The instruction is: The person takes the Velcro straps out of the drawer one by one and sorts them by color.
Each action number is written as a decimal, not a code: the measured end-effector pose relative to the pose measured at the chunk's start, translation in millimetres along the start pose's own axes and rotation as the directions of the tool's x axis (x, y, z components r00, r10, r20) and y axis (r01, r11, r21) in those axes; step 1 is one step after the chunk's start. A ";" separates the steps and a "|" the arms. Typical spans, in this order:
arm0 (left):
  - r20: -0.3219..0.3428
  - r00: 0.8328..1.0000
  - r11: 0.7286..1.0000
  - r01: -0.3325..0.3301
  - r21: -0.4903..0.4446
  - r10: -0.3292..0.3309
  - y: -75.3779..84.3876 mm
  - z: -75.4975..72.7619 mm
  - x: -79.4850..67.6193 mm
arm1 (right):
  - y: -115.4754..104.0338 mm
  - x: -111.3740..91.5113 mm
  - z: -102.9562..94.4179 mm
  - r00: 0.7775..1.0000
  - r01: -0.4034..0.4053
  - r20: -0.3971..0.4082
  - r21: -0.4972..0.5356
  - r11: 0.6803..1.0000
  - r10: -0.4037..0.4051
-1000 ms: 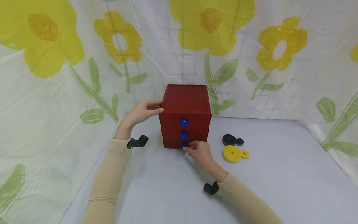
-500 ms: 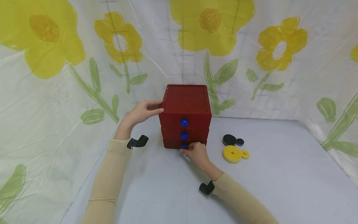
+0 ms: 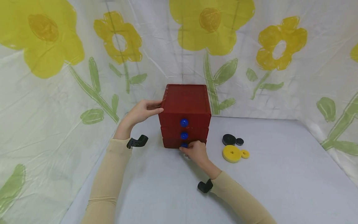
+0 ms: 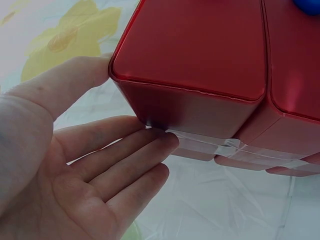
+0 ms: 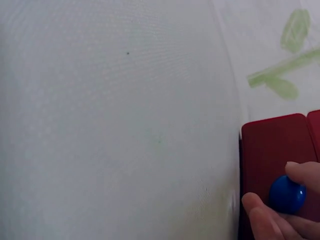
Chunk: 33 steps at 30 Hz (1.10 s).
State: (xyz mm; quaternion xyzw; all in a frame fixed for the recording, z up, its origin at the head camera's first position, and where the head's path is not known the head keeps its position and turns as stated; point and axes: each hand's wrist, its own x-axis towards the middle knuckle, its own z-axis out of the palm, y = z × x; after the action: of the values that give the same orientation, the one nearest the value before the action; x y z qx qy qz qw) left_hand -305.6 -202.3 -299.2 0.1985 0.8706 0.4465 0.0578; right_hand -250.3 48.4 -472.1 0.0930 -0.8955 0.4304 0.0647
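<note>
A red box of three stacked drawers (image 3: pixel 185 99), each with a blue knob, stands at the back of the table. My left hand (image 3: pixel 139 112) is at its upper left front corner. In the left wrist view the thumb (image 4: pixel 82 75) meets the front edge, and the fingers (image 4: pixel 125 160) reach straight along the side. My right hand (image 3: pixel 198 154) is at the bottom drawer's knob (image 3: pixel 184 145). Its thumb and fingers pinch this knob (image 5: pixel 286 195) from opposite sides in the right wrist view. All three drawer fronts look pushed in.
Right of the box lie a large black disc (image 3: pixel 229 139), a small black disc (image 3: pixel 240 142), a thick yellow ring (image 3: pixel 231 154) and a small yellow ring (image 3: pixel 245 154). A flowered curtain (image 3: pixel 156 40) hangs behind the white tabletop (image 3: pixel 156 193).
My right hand and forearm have shifted slightly left, the thumb now lower at the bottom knob. The left hand, the box and the discs have stayed in place.
</note>
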 end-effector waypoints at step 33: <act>0.027 1.000 1.000 0.013 0.014 -0.013 30.0 0.0 -16.5 | -3.6 -23.4 -6.0 0.998 -0.036 0.059 0.049 0.998 0.033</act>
State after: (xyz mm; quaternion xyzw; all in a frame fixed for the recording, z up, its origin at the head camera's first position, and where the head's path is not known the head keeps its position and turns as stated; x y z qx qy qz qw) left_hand -281.7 -193.2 -276.4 0.1993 0.8739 0.4375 0.0713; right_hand -226.4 53.5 -470.2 0.0916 -0.8874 0.4510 0.0288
